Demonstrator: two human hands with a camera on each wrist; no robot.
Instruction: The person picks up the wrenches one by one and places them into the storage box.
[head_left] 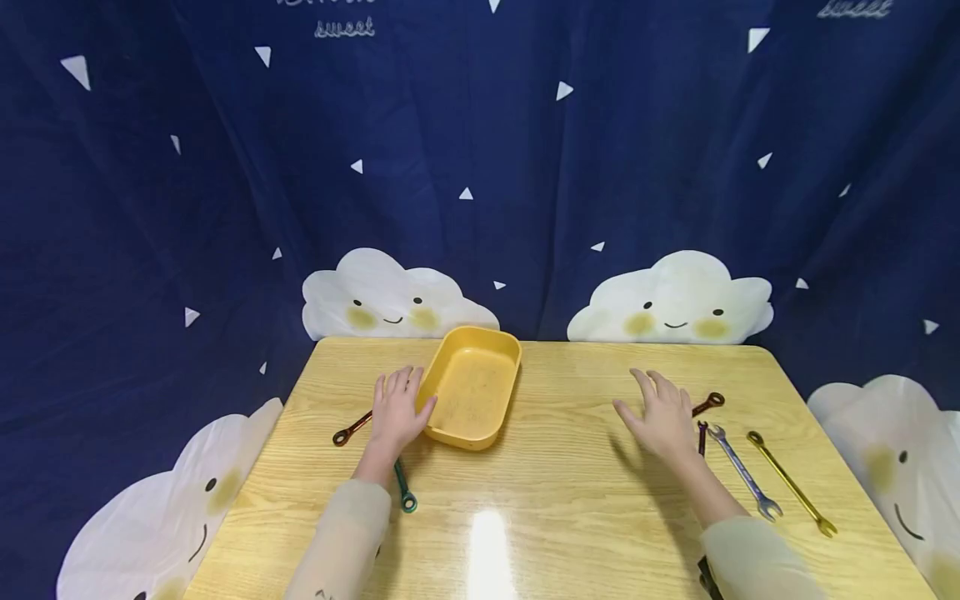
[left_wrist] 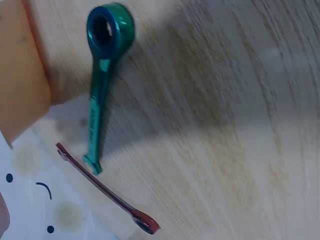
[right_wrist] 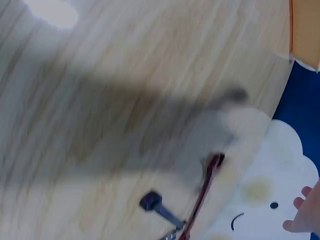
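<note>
My left hand (head_left: 396,414) is at the left side of a yellow plastic bin (head_left: 474,387), fingers extended and thumb by its rim. Under that hand lies a red combination wrench (head_left: 360,422), partly covered by it; closer to me, a green wrench (head_left: 402,479) shows beside the wrist. The left wrist view has both the green wrench (left_wrist: 99,95) and the red one (left_wrist: 102,187) lying on wood. Over the right part of the table my right hand (head_left: 663,421) hovers with spread, relaxed fingers, holding nothing. It partly hides a second red wrench (head_left: 703,407) and a short dark purple wrench (head_left: 702,439).
Right of the right hand, a blue-silver wrench (head_left: 741,468) and a long gold wrench (head_left: 790,483) lie slantwise on the wooden table (head_left: 570,500). A dark blue curtain (head_left: 517,133) with white clouds hangs along the table's far edge and sides.
</note>
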